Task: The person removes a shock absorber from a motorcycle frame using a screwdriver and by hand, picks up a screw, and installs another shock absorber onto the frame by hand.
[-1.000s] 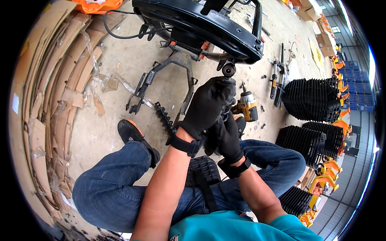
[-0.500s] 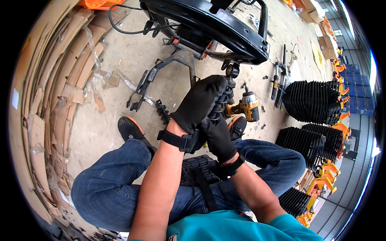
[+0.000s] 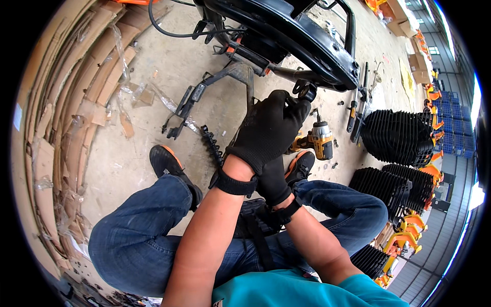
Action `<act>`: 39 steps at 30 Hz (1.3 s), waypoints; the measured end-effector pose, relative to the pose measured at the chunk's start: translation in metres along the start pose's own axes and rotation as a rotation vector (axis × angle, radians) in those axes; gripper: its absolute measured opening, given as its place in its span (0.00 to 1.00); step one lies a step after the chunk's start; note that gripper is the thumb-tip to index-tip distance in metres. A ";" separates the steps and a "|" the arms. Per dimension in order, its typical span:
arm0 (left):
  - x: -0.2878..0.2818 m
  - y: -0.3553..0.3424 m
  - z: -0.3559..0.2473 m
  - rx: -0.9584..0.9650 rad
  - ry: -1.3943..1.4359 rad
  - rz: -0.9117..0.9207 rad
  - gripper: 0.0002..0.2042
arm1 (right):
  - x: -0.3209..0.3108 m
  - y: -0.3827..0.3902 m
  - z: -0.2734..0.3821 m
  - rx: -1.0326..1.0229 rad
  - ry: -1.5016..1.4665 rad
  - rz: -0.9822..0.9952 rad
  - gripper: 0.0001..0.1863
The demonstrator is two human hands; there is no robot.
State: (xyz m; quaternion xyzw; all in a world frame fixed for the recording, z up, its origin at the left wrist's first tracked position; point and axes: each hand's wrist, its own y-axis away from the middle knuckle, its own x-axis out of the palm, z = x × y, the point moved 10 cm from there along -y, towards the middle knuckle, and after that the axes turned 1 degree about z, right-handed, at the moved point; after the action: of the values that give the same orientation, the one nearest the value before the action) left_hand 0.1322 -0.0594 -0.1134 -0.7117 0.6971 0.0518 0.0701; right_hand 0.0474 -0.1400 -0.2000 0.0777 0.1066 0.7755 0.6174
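In black gloves, my left hand (image 3: 271, 123) is closed on the top end of a black shock absorber, mostly covered by the glove, beside a round bushed eye (image 3: 307, 91) under the black vehicle frame (image 3: 286, 36). My right hand (image 3: 273, 181) sits below it, its fingers hidden behind the left hand and wrist. A yellow-and-black power drill (image 3: 321, 139) lies on the floor just right of my hands. A second coil shock (image 3: 209, 143) lies left of them, beside a bare metal swing-arm piece (image 3: 192, 100).
Flattened cardboard (image 3: 76, 102) piles along the left. Rightward are long black parts (image 3: 358, 102), stacks of black baskets (image 3: 396, 135), blue crates (image 3: 455, 123), cardboard boxes (image 3: 419, 69) and orange-yellow machine parts (image 3: 406, 238). My bent legs and shoes (image 3: 166, 161) frame the work area.
My left hand has shifted up and right along the shock, covering coils seen half a second earlier. My right hand is more hidden beneath it. The frame appears slightly lower and further right.
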 end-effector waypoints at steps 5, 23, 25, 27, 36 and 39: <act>-0.002 -0.002 -0.007 -0.011 -0.048 -0.015 0.11 | -0.002 -0.003 -0.027 0.057 0.187 0.117 0.23; 0.024 -0.007 0.013 -0.127 0.437 0.079 0.12 | -0.026 -0.026 0.026 -0.042 0.097 -0.226 0.20; 0.026 -0.008 0.021 -0.189 0.470 0.097 0.14 | -0.027 -0.028 0.031 -0.014 0.079 -0.202 0.20; 0.026 -0.008 0.018 -0.220 0.574 0.066 0.16 | -0.028 -0.030 0.031 -0.005 0.057 -0.163 0.20; 0.021 -0.014 -0.001 -0.144 0.424 0.047 0.24 | -0.030 -0.034 0.041 -0.107 0.021 -0.143 0.16; 0.019 -0.018 -0.003 -0.126 0.411 0.046 0.24 | -0.022 -0.040 0.037 -0.109 -0.032 -0.119 0.15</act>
State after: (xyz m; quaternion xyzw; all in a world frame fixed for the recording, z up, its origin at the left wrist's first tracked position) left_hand 0.1501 -0.0781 -0.1131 -0.6942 0.7081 -0.0492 -0.1191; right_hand 0.0994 -0.1506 -0.1742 0.0498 0.0586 0.7408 0.6674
